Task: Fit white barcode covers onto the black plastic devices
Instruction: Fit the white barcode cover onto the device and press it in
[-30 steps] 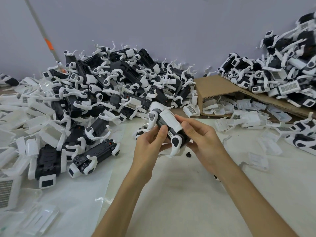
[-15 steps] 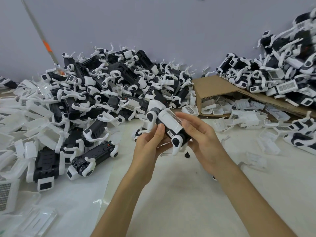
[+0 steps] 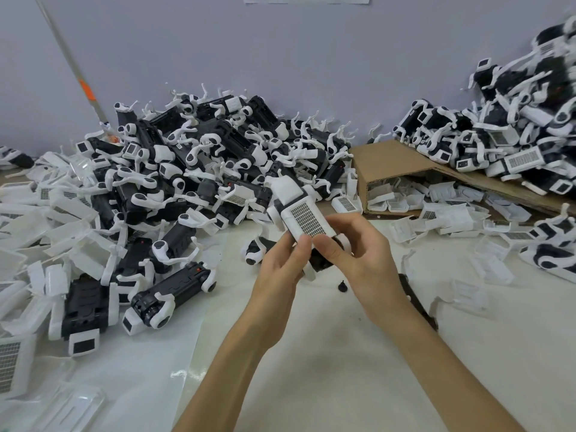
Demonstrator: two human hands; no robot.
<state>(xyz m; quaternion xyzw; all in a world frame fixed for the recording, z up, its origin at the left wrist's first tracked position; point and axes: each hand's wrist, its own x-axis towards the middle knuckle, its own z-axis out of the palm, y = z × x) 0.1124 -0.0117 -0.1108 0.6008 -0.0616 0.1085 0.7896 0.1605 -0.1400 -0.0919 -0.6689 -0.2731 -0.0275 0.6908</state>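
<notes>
I hold one black plastic device (image 3: 319,260) up over the middle of the table, tilted away from me. A white barcode cover (image 3: 304,218) lies on its upper face, its printed grid facing me. My left hand (image 3: 282,271) grips the device from below on the left, thumb on the cover's near edge. My right hand (image 3: 358,254) grips it from the right, thumb pressing beside the left thumb. The device's lower body is mostly hidden by my fingers.
A big heap of black-and-white devices (image 3: 199,169) fills the back left. Loose white covers (image 3: 442,210) spill from a cardboard box (image 3: 392,163) on the right, under another device pile (image 3: 505,135). A small black knob (image 3: 343,286) sits on the white table sheet (image 3: 311,353).
The device has been turned so the cover's barcode grid faces me more fully, and both thumbs have come together at its near end. My head has moved closer.
</notes>
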